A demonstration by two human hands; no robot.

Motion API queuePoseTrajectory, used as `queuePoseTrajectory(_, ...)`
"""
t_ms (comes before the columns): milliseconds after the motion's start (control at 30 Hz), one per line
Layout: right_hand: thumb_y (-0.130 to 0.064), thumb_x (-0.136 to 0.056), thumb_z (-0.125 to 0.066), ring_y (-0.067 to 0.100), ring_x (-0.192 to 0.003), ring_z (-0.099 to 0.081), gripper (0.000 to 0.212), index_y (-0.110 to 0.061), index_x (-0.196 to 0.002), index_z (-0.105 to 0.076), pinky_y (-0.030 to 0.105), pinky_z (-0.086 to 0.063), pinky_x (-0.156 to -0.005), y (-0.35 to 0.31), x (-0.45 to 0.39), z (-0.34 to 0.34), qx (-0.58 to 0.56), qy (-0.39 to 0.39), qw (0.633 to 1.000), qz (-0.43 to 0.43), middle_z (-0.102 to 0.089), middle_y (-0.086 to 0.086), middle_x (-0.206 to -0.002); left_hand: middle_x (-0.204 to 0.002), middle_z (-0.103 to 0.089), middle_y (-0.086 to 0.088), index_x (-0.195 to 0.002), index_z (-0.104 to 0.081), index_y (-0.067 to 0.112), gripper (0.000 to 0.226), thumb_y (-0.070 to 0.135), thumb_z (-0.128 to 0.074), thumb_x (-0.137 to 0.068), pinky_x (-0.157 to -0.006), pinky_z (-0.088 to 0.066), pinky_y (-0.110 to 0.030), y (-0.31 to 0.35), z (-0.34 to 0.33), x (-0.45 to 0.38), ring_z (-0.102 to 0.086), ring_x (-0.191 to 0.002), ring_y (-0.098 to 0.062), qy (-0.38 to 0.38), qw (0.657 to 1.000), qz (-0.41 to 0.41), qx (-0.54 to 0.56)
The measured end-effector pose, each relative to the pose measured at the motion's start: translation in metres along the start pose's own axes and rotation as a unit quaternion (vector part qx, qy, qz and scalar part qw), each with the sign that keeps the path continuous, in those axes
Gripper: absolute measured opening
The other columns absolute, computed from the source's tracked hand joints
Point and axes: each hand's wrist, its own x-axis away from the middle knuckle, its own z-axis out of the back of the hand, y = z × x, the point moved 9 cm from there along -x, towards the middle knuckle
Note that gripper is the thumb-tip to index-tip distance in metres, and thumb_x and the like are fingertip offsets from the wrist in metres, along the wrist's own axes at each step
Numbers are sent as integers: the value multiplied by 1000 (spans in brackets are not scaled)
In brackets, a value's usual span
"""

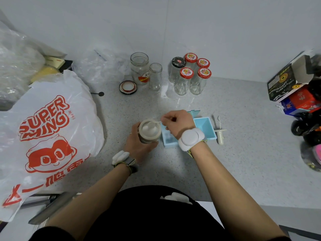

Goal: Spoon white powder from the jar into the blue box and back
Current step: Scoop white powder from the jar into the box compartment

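Jar (149,130) in left hand's (139,146) grip; right hand (177,123) pinches spoon (154,123) over it.

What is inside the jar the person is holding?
The jar holds white powder almost to its rim, with the spoon dipped in. Anything beneath the powder's surface is hidden.

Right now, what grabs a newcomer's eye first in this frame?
Centre: the left hand grips the jar of white powder while the right hand dips a small spoon into it, the blue box just right. On the left, a big white bag with red print.
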Motion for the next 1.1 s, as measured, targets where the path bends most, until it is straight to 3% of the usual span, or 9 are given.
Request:
queuePoseTrajectory(167, -20, -83, -67, 28, -73, -68, 10, -15, -83, -76, 41, -55, -75, 2, 5, 2, 10, 3, 1000, 12, -72, 11, -74, -110, -55, 16, -129, -37, 32, 83, 36, -87, -64, -74, -39, -12, -3, -1, -1, -56, -93, -3, 4, 1000, -3, 3)
queuePoseTrajectory(333, -24, -83, -63, 27, -68, -65, 16, -14, -73, -71, 38, -55, -71, 15, 4, 31, -23, 90, 996, -11, -68, 11, -68, -114, -56, 13, -127, -37, 33, 81, 31, -88, -65, -80, -44, -22, -4, -2, -2, -58, -100, -10, -1, 1000, -2, 17)
queuePoseTrajectory(433, -20, -84, -62, 27, -67, -62, 19, -9, -70, -69, 33, -51, -69, 25, 6, 45, 38, 121, 992, -5, -67, 10, -65, -114, -55, 14, -129, -36, 33, 82, 33, -87, -65, -83, -45, -25, -4, -1, -1, -57, -101, -9, -3, 1000, -3, 13)
queuePoseTrajectory(600, -27, -85, -57, 35, -79, -63, 21, -16, -84, -74, 40, -52, -72, 33, 8, 20, 197, -4, 978, 70, -70, 12, -80, -116, -54, 13, -131, -35, 29, 83, 32, -87, -66, -80, -40, -18, -1, -1, 0, -55, -102, -8, -5, 1000, -4, 12)
queuePoseTrajectory(667, -30, -82, -52, 36, -80, -62, 26, -16, -84, -73, 42, -51, -70, 36, 8, 7, 243, -56, 965, 87, -66, 13, -82, -116, -53, 12, -133, -35, 28, 84, 31, -87, -67, -82, -41, -21, 0, -1, 1, -54, -102, -8, -6, 1000, -2, 10)
queuePoseTrajectory(767, -16, -83, -57, 38, -85, -60, 17, -9, -83, -73, 42, -50, -74, 43, 4, -5, 286, -107, 949, 83, -62, 15, -89, -117, -54, 12, -128, -33, 35, 82, 33, -87, -66, -83, -41, -24, -1, 0, 1, -55, -103, -8, -7, 1000, 0, 9)
queuePoseTrajectory(967, -8, -83, -57, 35, -95, -58, 18, -14, -88, -74, 28, -43, -74, 47, -1, -2, 304, -131, 942, 61, -61, 12, -98, -116, -55, 13, -127, -36, 35, 80, 33, -87, -66, -76, -40, -11, -1, -1, 1, -56, -100, -6, -7, 1000, 3, 19)
queuePoseTrajectory(1100, -12, -86, -57, 32, -102, -59, 21, -14, -97, -74, 33, -49, -84, 44, 2, -3, 305, -140, 941, 54, -66, 11, -105, -114, -54, 15, -128, -37, 32, 79, 30, -87, -66, -76, -38, -8, 1, 0, 2, -55, -99, -4, -4, 1000, -5, 21)
